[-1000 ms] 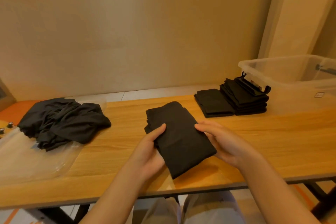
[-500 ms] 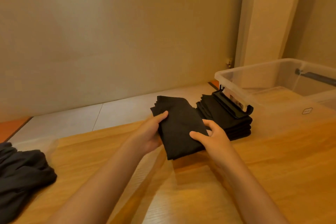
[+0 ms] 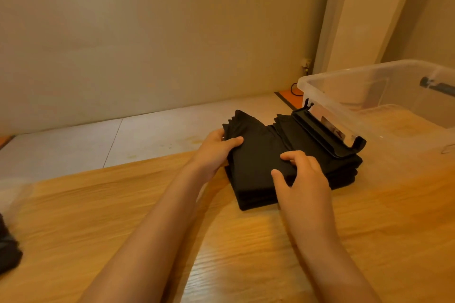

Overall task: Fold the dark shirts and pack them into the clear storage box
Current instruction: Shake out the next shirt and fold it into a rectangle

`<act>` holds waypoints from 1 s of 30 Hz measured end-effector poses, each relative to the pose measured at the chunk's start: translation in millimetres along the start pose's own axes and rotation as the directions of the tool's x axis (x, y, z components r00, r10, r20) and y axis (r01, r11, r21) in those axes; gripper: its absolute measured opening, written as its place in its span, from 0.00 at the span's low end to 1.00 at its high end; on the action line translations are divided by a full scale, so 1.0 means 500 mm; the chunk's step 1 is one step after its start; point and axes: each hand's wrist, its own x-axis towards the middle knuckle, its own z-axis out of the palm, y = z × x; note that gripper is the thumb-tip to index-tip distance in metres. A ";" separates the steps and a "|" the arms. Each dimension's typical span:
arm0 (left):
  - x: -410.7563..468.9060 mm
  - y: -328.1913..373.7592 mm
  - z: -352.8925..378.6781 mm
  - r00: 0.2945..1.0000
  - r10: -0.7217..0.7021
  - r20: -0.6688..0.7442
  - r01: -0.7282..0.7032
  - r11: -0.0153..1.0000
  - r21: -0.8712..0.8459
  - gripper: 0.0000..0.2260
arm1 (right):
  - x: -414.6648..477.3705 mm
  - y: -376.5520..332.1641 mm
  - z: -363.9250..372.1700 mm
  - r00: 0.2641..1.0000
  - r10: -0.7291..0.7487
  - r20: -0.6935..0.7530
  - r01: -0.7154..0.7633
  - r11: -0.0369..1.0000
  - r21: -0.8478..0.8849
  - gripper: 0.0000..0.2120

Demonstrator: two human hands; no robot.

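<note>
A folded dark shirt (image 3: pixel 256 165) lies on top of a low pile of folded shirts (image 3: pixel 256 200) on the wooden table (image 3: pixel 246 253). My left hand (image 3: pixel 214 152) grips its left edge, thumb on top. At the shirt's near right side, my right hand (image 3: pixel 305 179) holds it with curled fingers and the thumb on the cloth. A taller stack of folded dark shirts (image 3: pixel 344 172) stands right beside it, against the clear storage box (image 3: pixel 344 76). The box is open and looks to hold no shirts.
A black clip handle (image 3: pixel 325 135) of the box hangs down onto the taller stack. Part of a heap of unfolded dark shirts (image 3: pixel 7 248) shows at the far left edge. A pale wall stands behind the table.
Both hands carried the folded shirt from the middle of the table to the right and set it down on the low pile beside the taller stack. The view turned right.
</note>
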 end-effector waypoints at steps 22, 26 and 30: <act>0.008 -0.036 0.019 0.663 0.689 0.294 -0.637 0.312 0.705 0.19 | -0.013 -0.008 0.075 0.947 -0.306 0.098 0.313 0.812 -0.493 0.32; 0.027 -0.074 0.005 0.801 0.474 0.365 -0.553 0.353 0.755 0.20 | -0.009 0.012 0.079 0.955 -0.175 0.240 0.283 0.780 -0.558 0.42; 0.037 -0.089 -0.006 0.844 0.420 0.334 -0.506 0.416 0.756 0.22 | -0.021 0.007 0.079 0.951 -0.172 0.256 0.289 0.782 -0.552 0.45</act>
